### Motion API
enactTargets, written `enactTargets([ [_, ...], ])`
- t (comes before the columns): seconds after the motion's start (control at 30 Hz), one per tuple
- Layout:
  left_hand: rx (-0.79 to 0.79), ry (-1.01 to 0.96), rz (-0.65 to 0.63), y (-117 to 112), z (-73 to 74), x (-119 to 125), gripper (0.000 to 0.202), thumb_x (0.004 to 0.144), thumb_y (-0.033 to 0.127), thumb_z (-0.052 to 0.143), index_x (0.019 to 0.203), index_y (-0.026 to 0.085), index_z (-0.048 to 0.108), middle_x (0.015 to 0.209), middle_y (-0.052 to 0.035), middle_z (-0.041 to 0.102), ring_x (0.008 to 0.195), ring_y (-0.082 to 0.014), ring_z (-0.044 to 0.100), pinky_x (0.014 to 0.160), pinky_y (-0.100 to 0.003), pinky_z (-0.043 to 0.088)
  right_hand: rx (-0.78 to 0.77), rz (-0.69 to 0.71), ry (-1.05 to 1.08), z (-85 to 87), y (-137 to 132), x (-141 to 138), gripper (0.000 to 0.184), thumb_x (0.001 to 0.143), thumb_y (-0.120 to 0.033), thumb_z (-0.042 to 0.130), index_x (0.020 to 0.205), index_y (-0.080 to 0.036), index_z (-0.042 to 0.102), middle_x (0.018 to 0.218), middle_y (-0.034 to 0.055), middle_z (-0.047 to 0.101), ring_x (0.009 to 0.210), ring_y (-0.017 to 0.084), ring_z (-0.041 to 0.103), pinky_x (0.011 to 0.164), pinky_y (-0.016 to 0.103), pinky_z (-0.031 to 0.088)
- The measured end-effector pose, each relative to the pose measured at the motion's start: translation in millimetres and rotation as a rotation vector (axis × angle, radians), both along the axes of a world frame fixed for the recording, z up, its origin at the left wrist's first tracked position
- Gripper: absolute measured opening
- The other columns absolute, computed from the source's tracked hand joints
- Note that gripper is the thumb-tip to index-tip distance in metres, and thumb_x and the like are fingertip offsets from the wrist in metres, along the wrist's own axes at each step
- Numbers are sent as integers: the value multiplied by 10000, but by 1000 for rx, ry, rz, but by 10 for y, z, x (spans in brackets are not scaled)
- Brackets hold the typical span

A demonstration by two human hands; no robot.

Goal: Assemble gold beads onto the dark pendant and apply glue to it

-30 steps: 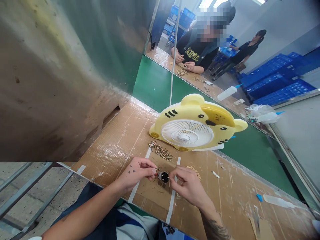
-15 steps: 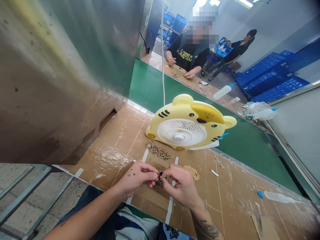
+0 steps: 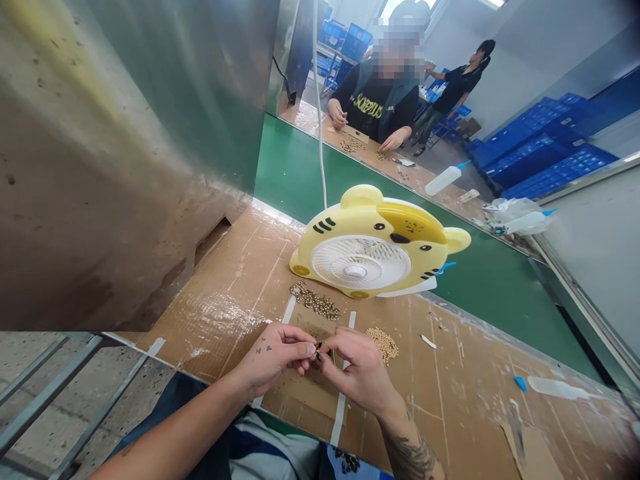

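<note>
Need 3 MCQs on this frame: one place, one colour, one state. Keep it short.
1. Where does the tiger-shaped fan stand?
A. at the cardboard's far edge, beyond the hands
B. on the floor
C. beside the seated co-worker

2. What colour is the conveyor belt?
A. blue
B. green
C. grey

3. What are the left hand and right hand doing?
A. resting flat and apart
B. both lifting the fan
C. fingertips meet on a small dark part

Answers: 1 A, the fan sits behind the brass-coloured parts pile. 2 B, the strip past the fan is green. 3 C, both pinch the part between them.
</note>
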State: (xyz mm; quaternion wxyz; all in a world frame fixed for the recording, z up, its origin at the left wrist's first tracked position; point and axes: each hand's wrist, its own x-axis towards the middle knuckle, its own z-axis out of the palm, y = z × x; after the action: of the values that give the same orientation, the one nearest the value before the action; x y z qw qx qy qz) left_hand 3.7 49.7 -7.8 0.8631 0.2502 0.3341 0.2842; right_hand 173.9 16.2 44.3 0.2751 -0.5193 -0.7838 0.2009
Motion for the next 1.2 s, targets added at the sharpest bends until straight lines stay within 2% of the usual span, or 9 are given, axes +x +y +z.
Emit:
enactTargets([
  [0.27,-20,-29,14,-1,-44,44,240,629,260,812,745,75,713,629,-34,636,493,-51,526,482,-169,394,-22,-47,58,-94,-10,-8,135,820,-137,531,700,-181,576,595,-28,542,531,101,464,530,214,317],
  [0.57,14,-8,12,-10,-51,53,225,661,251,792,756,67,705,660,-38,633,522,-56,531,500,-172,412,-49,-114,89,-205,-37,2,130,809,-165,561,684,-180,593,556,-38,484,503,100,423,509,214,312],
  [0.67,34,-28,7,-6,-62,70,246,693,258,770,824,64,697,695,-50,639,567,-75,559,529,-186,430,-24,-139,115,-207,-49,5,126,811,-173,567,689,-180,601,570,-33,511,508,102,430,516,218,315],
  [0.8,35,-31,-3,39,-67,88,399,731,286,738,1065,94,634,811,-80,672,629,-102,596,588,-219,457,-25,-279,147,-307,-69,153,133,813,-216,574,696,-177,622,551,-44,464,488,102,384,496,223,287],
  [0.9,87,48,6,101,-81,68,412,745,322,715,1077,98,616,877,-97,671,649,-103,589,576,-213,440,-53,-439,132,-468,-66,378,156,802,-258,559,684,-178,622,516,-64,372,470,104,337,484,226,263],
  [0.97,197,168,15,149,-108,33,376,752,345,696,1038,109,630,889,-93,662,684,-120,586,557,-212,426,-85,-519,66,-583,-41,517,153,783,-268,545,686,-177,622,512,-68,347,476,109,341,500,229,268],
  [1.03,406,345,34,207,-146,-12,316,767,341,667,1004,134,650,911,-85,654,760,-150,592,598,-236,447,-113,-559,-12,-684,6,604,145,759,-269,539,689,-177,626,516,-62,373,492,116,373,525,234,285],
  [1.13,848,629,72,315,-200,-58,260,801,273,597,1038,190,662,1063,-80,625,929,-197,580,790,-324,480,-113,-586,-49,-797,104,618,162,753,-280,531,697,-174,641,524,-44,440,506,131,417,551,243,308],
  [1.2,1118,777,71,398,-221,-55,333,801,235,574,1129,219,631,1181,-85,571,1066,-236,528,927,-396,447,-104,-592,-38,-843,161,590,194,771,-302,524,709,-175,657,532,-30,481,512,142,438,559,249,320],
])
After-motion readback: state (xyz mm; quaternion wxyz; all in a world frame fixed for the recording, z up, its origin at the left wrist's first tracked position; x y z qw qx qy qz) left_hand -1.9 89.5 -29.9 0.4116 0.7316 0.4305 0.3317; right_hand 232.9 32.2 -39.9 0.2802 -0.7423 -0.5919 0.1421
